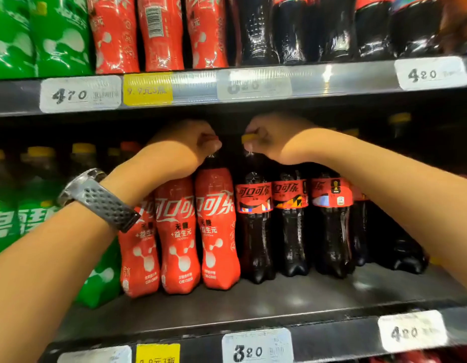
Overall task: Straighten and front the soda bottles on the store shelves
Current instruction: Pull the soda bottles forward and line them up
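Forearms: both are seen closest to the lens, cut off at the lower corners; a wristwatch (pixel 98 199) with a perforated grey strap is worn on the left one.
Left hand (pixel 182 145): closed in a fist over the top of a red-wrapped bottle (pixel 218 231); the cap is almost wholly hidden, only a sliver of red showing at the fingertips.
Right hand (pixel 276 138): closed around the yellow cap (pixel 249 138) of a dark cola bottle (pixel 254 226); most of the cap is covered by the fingers.
Held bottles: both stand upright on the lower shelf (pixel 279 297), side by side and touching, labels facing out, set back from the shelf edge.
Neighbours left: two more red-wrapped bottles (pixel 174 237) are lined up touching; the leftmost is partly masked by the left wrist.
Neighbours right: two dark bottles (pixel 329 226) with red labels are seen; further ones are hidden behind the right forearm.
Green bottles (pixel 7 221): at far left, cut by the frame and the left arm.
Rear rows: yellow caps (pixel 41 151) are dimly made out in shadow.
Price tags (pixel 257 348): digits are legible, small print is blurred.
Upper shelf (pixel 331 79): only bottle bases are visible, tops cut off.
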